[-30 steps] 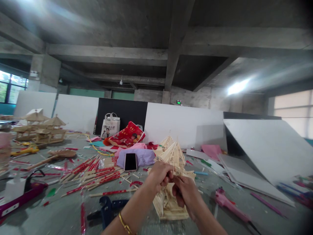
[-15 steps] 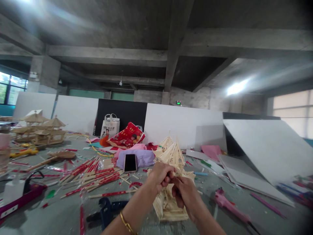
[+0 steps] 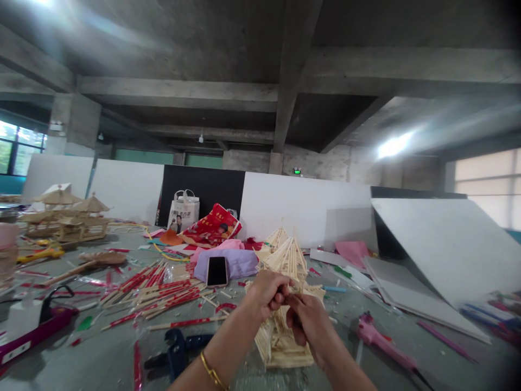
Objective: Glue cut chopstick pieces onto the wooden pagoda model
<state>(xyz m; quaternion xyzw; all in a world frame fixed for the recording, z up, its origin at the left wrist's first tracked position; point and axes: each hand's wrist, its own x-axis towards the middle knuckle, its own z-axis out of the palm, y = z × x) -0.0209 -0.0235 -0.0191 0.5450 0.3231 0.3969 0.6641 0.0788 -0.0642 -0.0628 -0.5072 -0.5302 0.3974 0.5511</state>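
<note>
A small pavilion model (image 3: 287, 326) built of pale wooden chopsticks stands on the grey floor right in front of me. My left hand (image 3: 266, 291), with a gold bangle on its wrist, is closed in a pinch against the model's roof edge. My right hand (image 3: 308, 320) is closed beside it, fingertips meeting the left hand's; a thin stick seems pinched between them, but it is too small to be sure. The roof's pointed top (image 3: 290, 254) rises behind both hands.
Red-wrapped chopsticks (image 3: 163, 293) lie scattered left, with a phone (image 3: 217, 270) on purple cloth. Blue cutters (image 3: 179, 347) are near my left forearm; pink glue guns at right (image 3: 376, 339) and far left (image 3: 36, 326). Finished stick pavilions (image 3: 67, 217) stand far left. White boards (image 3: 439, 250) lean right.
My hands stay pinched together at the model's roof with only slight finger shifts. The view has drifted a little.
</note>
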